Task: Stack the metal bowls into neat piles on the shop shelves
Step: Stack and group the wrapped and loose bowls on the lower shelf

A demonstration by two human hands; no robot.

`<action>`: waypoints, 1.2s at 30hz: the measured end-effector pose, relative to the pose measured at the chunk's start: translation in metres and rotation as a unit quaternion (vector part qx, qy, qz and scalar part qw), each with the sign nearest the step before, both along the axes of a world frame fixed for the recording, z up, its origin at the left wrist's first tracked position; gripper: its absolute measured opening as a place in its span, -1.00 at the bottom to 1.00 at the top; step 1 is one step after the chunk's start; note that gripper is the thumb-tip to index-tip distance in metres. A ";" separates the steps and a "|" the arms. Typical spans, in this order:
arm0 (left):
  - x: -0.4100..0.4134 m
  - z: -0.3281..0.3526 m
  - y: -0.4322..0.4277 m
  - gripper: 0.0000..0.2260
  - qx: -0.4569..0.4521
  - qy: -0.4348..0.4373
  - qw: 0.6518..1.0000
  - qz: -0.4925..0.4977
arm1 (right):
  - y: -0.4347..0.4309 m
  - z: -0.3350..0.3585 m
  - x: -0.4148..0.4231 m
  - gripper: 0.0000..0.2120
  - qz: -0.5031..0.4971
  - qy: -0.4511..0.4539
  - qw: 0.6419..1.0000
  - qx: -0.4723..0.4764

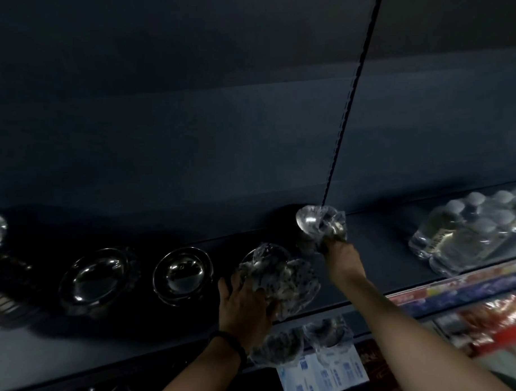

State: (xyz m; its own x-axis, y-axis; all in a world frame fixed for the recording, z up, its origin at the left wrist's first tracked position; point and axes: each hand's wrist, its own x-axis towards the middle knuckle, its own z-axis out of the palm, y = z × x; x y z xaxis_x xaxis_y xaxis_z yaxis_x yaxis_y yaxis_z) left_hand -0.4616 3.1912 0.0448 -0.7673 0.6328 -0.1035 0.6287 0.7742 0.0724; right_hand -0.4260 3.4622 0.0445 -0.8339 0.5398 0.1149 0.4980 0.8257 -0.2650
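Right hand (pixel 339 255) is up at the far side of the shelf (pixel 381 249), clenched around a plastic-wrapped bowl (pixel 317 222). The bowl is tipped on edge, its shiny inside facing left, just by the dark upright post (pixel 341 151). The fingers are buried in the wrap, but the grasp looks firm.

Left hand (pixel 244 308) is nearer, at the shelf's front edge, gripping a crumpled plastic bundle (pixel 283 279). A bowl rim peeks out at the bundle's far-left side; how many bowls are inside, I cannot tell.

To the left, two bare metal piles sit on the shelf: the middle pile (pixel 182 274) just beside the bundle, and the left pile (pixel 93 278) beyond it. Both show extra rims underneath, so they look like nested bowls. Something shiny glints at the far-left edge, too cut off to name.

Far right on the shelf, well apart from the bowls, lies a shrink-wrapped pack of water bottles (pixel 471 231). On the shelf below, more wrapped bowls (pixel 288 346) sit behind price labels (pixel 321 371).

My read: this is mid-stacking, with one bowl lifted and waiting for a home. The next move calls for levelling that bowl mouth-up and lowering it squarely onto a pile. The loose plastic should stay out from between the rims, or the bowl will sit crooked.
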 end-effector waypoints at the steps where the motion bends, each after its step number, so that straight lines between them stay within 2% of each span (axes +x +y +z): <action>1: 0.000 0.001 0.001 -0.45 -0.002 -0.003 1.000 0.001 | -0.004 0.006 0.004 -0.77 0.014 0.043 0.999 0.003; 4: 0.000 0.001 0.003 -0.44 -0.012 0.002 1.000 0.002 | -0.019 0.023 0.013 -0.82 0.069 0.168 0.983 -0.006; 7: 0.001 -0.001 0.003 -0.45 -0.005 -0.010 1.000 0.011 | -0.042 0.039 0.024 -0.82 0.127 0.211 0.969 0.008; 12: -0.004 0.001 -0.004 -0.51 0.061 -0.009 0.998 0.025 | -0.081 0.030 0.034 -0.66 0.180 0.183 0.965 0.046; 15: -0.009 0.000 -0.016 -0.69 0.142 0.021 0.988 0.051 | -0.095 0.010 0.036 -0.58 0.188 0.150 0.970 0.026; 18: -0.012 -0.005 -0.031 -0.90 0.256 0.032 0.960 0.110 | -0.100 -0.019 0.035 -0.54 0.215 0.076 0.972 0.063; 21: -0.012 -0.003 -0.036 -0.83 0.362 -0.018 0.923 0.129 | -0.104 -0.027 0.038 -0.54 0.212 0.063 0.974 0.057; 24: -0.014 0.003 -0.029 -0.68 0.442 -0.101 0.884 0.114 | -0.112 -0.023 0.044 -0.40 0.188 0.092 0.977 0.040; 29: -0.024 0.014 -0.025 -0.54 0.359 -0.142 0.921 0.053 | -0.107 -0.028 0.035 -0.36 0.225 -0.038 0.972 0.056; 31: -0.027 0.014 -0.026 -0.50 0.323 -0.160 0.932 0.049 | -0.102 -0.029 0.030 -0.45 0.238 -0.058 0.969 0.038; 34: -0.029 0.013 -0.026 -0.47 0.300 -0.169 0.937 0.056 | -0.099 -0.014 0.035 -0.69 0.236 -0.020 0.970 -0.063; 36: -0.030 0.014 -0.027 -0.46 0.286 -0.179 0.940 0.058 | -0.100 0.001 0.045 -0.74 0.178 0.059 0.970 -0.152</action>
State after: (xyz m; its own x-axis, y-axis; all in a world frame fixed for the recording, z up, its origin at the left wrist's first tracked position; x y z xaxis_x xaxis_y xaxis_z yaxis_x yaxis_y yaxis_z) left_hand -0.4916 3.1645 0.0591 -0.8156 0.5775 -0.0361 0.3987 0.6060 0.6883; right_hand -0.3810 3.3624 0.0455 -0.9646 0.2436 0.1011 0.1468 0.8144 -0.5614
